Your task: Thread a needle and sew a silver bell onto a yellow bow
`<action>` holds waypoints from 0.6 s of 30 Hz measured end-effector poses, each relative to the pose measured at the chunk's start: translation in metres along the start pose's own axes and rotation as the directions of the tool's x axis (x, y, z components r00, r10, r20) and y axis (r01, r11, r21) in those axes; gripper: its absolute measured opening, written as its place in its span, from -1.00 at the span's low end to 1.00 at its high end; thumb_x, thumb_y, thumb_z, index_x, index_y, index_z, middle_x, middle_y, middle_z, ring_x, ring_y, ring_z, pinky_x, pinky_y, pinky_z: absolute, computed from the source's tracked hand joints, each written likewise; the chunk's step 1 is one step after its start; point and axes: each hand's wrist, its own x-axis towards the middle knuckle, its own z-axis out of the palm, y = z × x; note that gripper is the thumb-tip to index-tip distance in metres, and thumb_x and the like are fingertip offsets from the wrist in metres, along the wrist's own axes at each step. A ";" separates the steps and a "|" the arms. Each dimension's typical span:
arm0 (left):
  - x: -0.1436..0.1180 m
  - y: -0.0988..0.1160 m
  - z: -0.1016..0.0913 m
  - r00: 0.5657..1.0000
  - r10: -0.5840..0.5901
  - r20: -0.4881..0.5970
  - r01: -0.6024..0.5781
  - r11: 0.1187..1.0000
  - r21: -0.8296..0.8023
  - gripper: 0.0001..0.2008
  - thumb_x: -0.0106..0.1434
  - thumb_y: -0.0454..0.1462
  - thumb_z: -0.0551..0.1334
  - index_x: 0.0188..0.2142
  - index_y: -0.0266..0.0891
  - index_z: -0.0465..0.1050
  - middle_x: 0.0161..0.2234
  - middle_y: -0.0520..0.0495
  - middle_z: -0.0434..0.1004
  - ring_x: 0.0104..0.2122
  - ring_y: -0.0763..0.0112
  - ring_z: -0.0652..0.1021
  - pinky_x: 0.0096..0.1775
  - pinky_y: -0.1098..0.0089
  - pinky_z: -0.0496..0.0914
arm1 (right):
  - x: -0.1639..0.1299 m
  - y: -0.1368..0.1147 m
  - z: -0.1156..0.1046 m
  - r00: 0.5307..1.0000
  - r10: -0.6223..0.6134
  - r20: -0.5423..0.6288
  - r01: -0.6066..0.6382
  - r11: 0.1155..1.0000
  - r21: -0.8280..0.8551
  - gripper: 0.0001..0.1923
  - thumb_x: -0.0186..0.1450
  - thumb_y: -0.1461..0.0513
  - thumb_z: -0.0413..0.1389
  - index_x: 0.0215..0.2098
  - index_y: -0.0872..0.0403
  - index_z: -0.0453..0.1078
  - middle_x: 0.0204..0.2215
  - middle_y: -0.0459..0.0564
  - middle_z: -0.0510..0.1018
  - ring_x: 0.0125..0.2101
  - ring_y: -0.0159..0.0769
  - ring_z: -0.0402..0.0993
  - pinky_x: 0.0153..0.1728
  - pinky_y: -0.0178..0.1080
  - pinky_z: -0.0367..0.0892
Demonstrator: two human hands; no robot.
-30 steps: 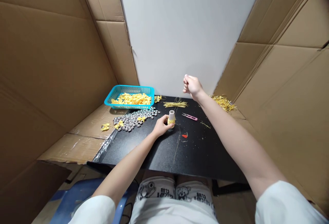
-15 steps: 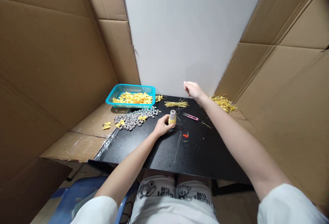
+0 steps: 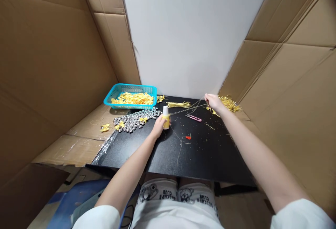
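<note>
A white cone-shaped spool (image 3: 165, 112) wound with yellow thread stands upright in my left hand (image 3: 158, 126), whose fingers are wrapped round its lower part. Thin thread (image 3: 181, 111) runs from the spool, in several strands, up to my right hand (image 3: 213, 102). The right hand's fingers are pinched on it, above the far right part of the black table (image 3: 157, 155). Under the strands lie the pink thread snips (image 3: 193, 117) and a bundle of gold twist ties (image 3: 179, 104). Another loose thread trails down the table past a small red piece (image 3: 188, 137).
At the back left a turquoise basket (image 3: 107, 100) holds yellow ribbon bows (image 3: 133, 98). Silver beads (image 3: 131, 122) spread in front of it, with a few bows among them. Gold strands (image 3: 229, 103) pile at the back right. Cardboard panels (image 3: 52, 54) wall both sides.
My right hand has moved right and lower, drawing thread out taut from the spool. The left hand has shifted slightly left with the spool, which now stands straighter.
</note>
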 end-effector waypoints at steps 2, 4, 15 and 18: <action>0.001 0.001 -0.003 1.000 -0.025 0.011 0.026 0.997 -0.074 -0.68 0.02 -0.13 0.13 -0.26 -0.27 0.36 -0.49 0.01 0.45 -0.55 0.40 0.49 -0.43 0.37 0.38 | -0.004 0.005 -0.007 1.000 0.002 -0.020 -0.002 1.000 -0.005 -0.62 0.29 0.10 -0.05 -0.65 0.02 0.11 -0.75 -0.25 0.11 -0.67 -0.43 0.01 -0.54 -0.31 0.04; 0.002 0.001 -0.006 0.999 -0.046 0.022 0.049 0.989 -0.137 -0.64 0.01 -0.10 0.12 -0.26 -0.29 0.37 -0.52 0.01 0.44 -0.58 0.43 0.45 -0.47 0.38 0.37 | -0.008 0.009 -0.013 0.999 -0.009 -0.039 0.008 1.000 -0.017 -0.62 0.28 0.12 -0.03 -0.66 0.03 0.12 -0.74 -0.23 0.13 -0.65 -0.42 0.02 -0.53 -0.30 0.03; 0.010 0.009 -0.020 0.994 -0.099 -0.053 0.081 0.959 -0.273 -0.56 0.06 0.05 0.27 -0.31 -0.28 0.33 -0.57 0.04 0.40 -0.65 0.50 0.41 -0.57 0.46 0.28 | -0.021 0.035 -0.053 0.990 0.056 -0.129 -0.048 0.997 0.065 -0.61 0.19 -0.01 0.06 -0.65 0.02 0.14 -0.72 -0.20 0.14 -0.65 -0.42 0.02 -0.59 -0.30 0.02; 0.015 0.013 -0.033 0.987 -0.102 -0.124 0.065 0.960 -0.273 -0.58 0.06 0.03 0.30 -0.32 -0.25 0.28 -0.58 0.08 0.39 -0.66 0.53 0.41 -0.58 0.48 0.28 | -0.030 0.043 -0.066 0.989 0.110 -0.103 -0.096 0.987 0.128 -0.57 0.17 -0.09 0.08 -0.62 0.01 0.12 -0.74 -0.23 0.09 -0.70 -0.45 -0.02 -0.63 -0.30 0.08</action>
